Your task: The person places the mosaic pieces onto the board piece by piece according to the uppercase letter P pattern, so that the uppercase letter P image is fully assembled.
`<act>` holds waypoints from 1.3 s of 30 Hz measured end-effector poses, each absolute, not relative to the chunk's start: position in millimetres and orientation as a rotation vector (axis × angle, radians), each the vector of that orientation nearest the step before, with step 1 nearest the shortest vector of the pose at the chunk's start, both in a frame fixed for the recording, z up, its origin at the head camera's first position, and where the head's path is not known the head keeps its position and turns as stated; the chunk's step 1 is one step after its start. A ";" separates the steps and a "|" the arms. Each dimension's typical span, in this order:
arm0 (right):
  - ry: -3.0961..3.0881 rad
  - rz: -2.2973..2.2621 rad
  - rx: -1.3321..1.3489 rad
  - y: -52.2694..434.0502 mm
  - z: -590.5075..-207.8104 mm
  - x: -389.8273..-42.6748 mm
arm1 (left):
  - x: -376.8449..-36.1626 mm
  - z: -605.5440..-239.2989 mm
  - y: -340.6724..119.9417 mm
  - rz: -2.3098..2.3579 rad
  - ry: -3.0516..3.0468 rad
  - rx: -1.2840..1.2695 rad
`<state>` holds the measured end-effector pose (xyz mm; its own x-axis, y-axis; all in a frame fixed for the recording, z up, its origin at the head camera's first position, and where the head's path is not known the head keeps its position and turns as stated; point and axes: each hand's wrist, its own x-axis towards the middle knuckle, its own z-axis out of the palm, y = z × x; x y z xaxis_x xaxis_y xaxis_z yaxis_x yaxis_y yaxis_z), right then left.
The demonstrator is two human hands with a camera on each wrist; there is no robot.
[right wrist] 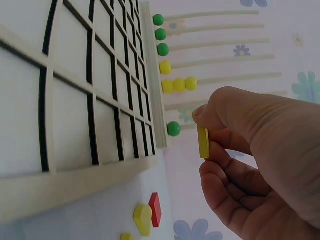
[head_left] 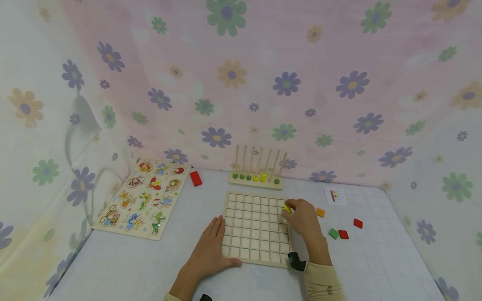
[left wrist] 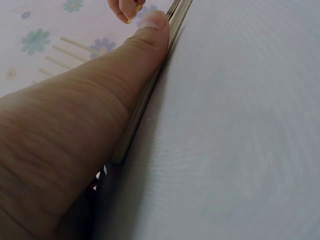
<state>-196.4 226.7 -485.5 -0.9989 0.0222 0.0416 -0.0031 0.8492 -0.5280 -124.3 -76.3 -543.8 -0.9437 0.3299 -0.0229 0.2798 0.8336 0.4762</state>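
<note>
A square wooden grid board (head_left: 255,244) with bare compartments lies flat on the table in the head view. My right hand (head_left: 304,219) pinches a small yellow tile (right wrist: 203,142) between thumb and fingers, over the board's far right corner. Seen from the right wrist, the tile is edge-on and apart from the board. My left hand (head_left: 211,248) rests against the board's left side, its fingers straight along the edge and the thumb (left wrist: 142,45) stretched along the near edge.
Behind the board stands a wooden peg rack (head_left: 256,182) with green and yellow beads. Right of it lie a pattern card (head_left: 335,196) and loose tiles, including orange (head_left: 320,212), green (head_left: 333,233) and red (head_left: 358,223). An insect puzzle (head_left: 150,237) and a red block (head_left: 196,178) are left.
</note>
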 end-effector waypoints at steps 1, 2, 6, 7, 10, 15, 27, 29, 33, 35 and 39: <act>-2.978 0.856 -0.006 225.1 -486.0 -196.9 | -124.2 -544.0 -76.3 0.729 2.904 0.480; -2.977 0.864 0.009 223.5 -486.7 -197.3 | -123.9 -544.1 -76.4 0.730 2.903 0.481; -2.966 0.861 0.067 217.1 -489.5 -199.8 | -123.1 -544.6 -76.8 0.739 2.906 0.489; -2.962 0.859 0.084 215.4 -490.3 -200.6 | -123.0 -544.5 -77.0 0.739 2.909 0.492; -2.943 0.863 0.132 209.6 -492.1 -203.2 | -123.2 -544.5 -77.5 0.741 2.916 0.494; -2.929 0.884 0.186 199.9 -495.1 -208.1 | -123.7 -545.3 -77.7 0.726 2.919 0.481; -2.950 0.891 0.245 190.4 -502.6 -216.2 | -125.9 -548.5 -76.1 0.705 2.923 0.486; -2.957 0.896 0.257 189.4 -503.7 -217.7 | -126.0 -549.0 -76.2 0.699 2.928 0.483; -2.977 0.911 0.257 186.3 -505.6 -220.3 | -125.5 -548.9 -76.3 0.702 2.924 0.483; -2.987 0.898 0.258 184.7 -506.8 -221.4 | -125.0 -548.4 -76.3 0.703 2.923 0.487; -2.999 0.892 0.265 182.5 -507.4 -222.4 | -124.9 -548.5 -76.0 0.699 2.930 0.491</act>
<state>-222.4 182.5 -507.4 -0.9857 -0.1610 0.0490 -0.1616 0.8244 -0.5425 -124.9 -76.0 -548.5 -0.9444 0.3286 -0.0128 0.2874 0.8436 0.4536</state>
